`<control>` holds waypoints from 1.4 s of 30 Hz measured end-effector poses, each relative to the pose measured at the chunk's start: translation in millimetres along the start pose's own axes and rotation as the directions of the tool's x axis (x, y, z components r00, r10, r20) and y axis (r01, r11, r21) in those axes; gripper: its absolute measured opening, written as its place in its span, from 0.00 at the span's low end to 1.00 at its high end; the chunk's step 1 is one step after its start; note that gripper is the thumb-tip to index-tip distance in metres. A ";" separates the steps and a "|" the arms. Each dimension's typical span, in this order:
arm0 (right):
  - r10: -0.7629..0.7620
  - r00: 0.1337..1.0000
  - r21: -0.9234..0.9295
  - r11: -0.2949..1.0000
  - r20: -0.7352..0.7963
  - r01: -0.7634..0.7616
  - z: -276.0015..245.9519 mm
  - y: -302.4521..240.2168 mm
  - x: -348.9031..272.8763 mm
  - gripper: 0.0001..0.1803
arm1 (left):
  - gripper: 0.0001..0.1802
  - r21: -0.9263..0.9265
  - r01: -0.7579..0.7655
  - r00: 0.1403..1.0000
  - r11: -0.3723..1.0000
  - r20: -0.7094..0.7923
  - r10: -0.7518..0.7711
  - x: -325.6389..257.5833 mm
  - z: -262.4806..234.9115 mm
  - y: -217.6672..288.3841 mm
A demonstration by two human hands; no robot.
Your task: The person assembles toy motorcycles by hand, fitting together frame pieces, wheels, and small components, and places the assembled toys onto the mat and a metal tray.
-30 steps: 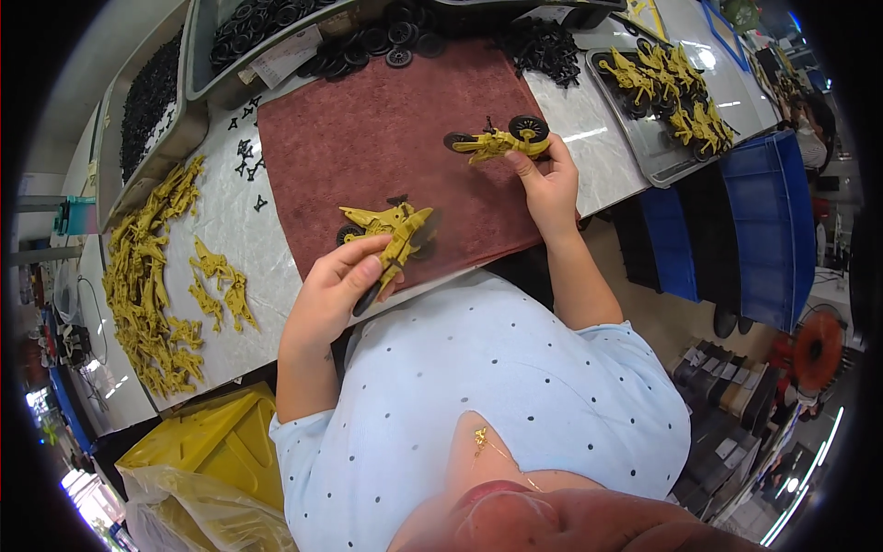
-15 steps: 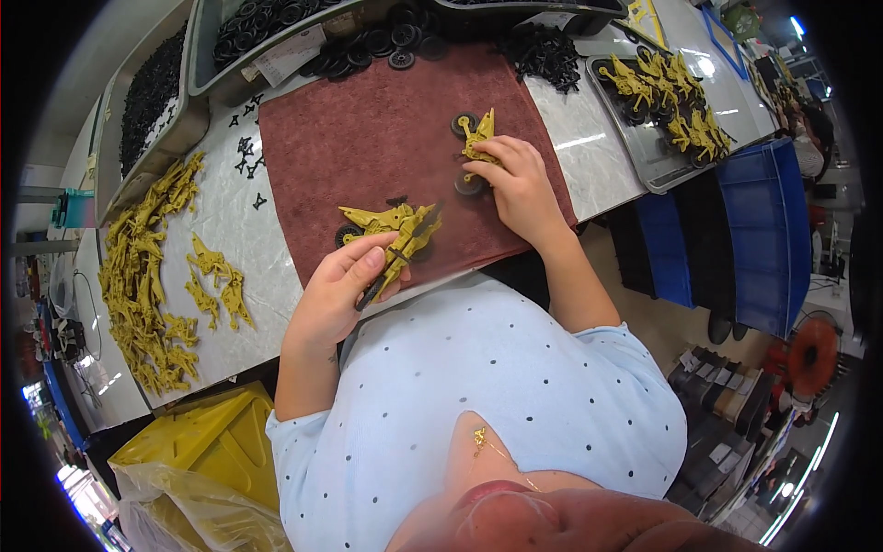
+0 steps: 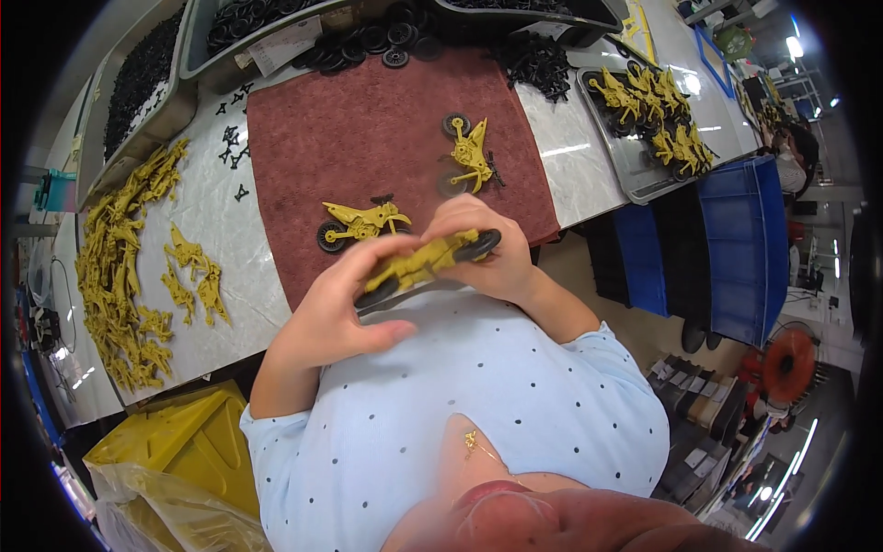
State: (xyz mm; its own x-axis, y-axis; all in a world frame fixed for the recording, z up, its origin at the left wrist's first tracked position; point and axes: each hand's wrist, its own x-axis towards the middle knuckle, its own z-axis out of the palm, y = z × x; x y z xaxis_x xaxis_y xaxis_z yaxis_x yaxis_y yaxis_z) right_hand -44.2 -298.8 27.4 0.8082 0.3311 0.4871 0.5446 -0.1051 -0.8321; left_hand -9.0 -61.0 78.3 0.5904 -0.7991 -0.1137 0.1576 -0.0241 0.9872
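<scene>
A yellow toy motorcycle [image 3: 425,260] with black wheels is held sideways in front of my chest, slightly blurred. My left hand [image 3: 338,299] has its fingers behind the toy's left end, while its thumb stands away below. My right hand [image 3: 492,253] grips the other end by the black wheel. Just beyond my left hand, a second toy motorcycle [image 3: 365,220] lies on the red cloth [image 3: 349,138], with one wheel showing at its left end. Farther right on the cloth lies a third toy motorcycle [image 3: 470,154] with black wheels and a black handlebar.
Yellow toy bodies [image 3: 120,285] are heaped at the left beside small black parts [image 3: 232,147]. Grey bins [image 3: 189,69] and loose black wheels [image 3: 372,41] line the back. A tray [image 3: 635,190] of toy motorcycles stands at the right, near blue crates [image 3: 745,239].
My right hand has left the toy motorcycle at the right and come across to the one by my left hand. That toy is now turned sideways between both hands.
</scene>
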 end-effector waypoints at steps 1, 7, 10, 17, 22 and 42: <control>0.015 0.996 0.030 0.999 -0.090 -0.012 3.4 1.7 -1.2 0.26 | 0.36 0.369 -0.192 0.954 0.909 -0.147 0.261 3.8 9.3 6.0; 0.005 0.987 0.143 0.990 -0.158 0.018 16.1 -0.1 4.4 0.18 | 0.22 0.733 -0.317 0.752 0.602 -0.192 0.630 7.2 17.9 -7.2; -0.048 0.986 0.213 0.974 -0.160 0.082 17.6 3.1 4.8 0.21 | 0.23 0.792 -0.373 0.692 0.484 -0.110 0.713 8.3 18.4 -5.2; -0.104 0.978 0.291 0.944 -0.178 0.153 19.7 4.0 7.2 0.22 | 0.25 0.826 -0.386 0.662 0.411 -0.062 0.747 5.9 22.1 1.8; -0.174 0.968 0.218 0.953 -0.182 0.212 19.0 3.9 6.5 0.21 | 0.24 0.844 -0.394 0.657 0.365 -0.019 0.754 3.7 24.2 5.4; -0.308 0.936 0.167 0.927 -0.169 0.335 18.9 8.3 9.4 0.17 | 0.18 0.896 -0.391 0.591 0.210 0.070 0.804 2.9 23.5 6.9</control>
State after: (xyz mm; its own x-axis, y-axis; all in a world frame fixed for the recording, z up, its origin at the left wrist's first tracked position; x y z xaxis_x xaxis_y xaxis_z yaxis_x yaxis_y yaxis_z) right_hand -36.4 -278.9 20.0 0.6267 0.1842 0.7572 0.7384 0.1700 -0.6526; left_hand -24.8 -77.5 87.3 0.4203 -0.5332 0.7342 -0.9072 -0.2309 0.3516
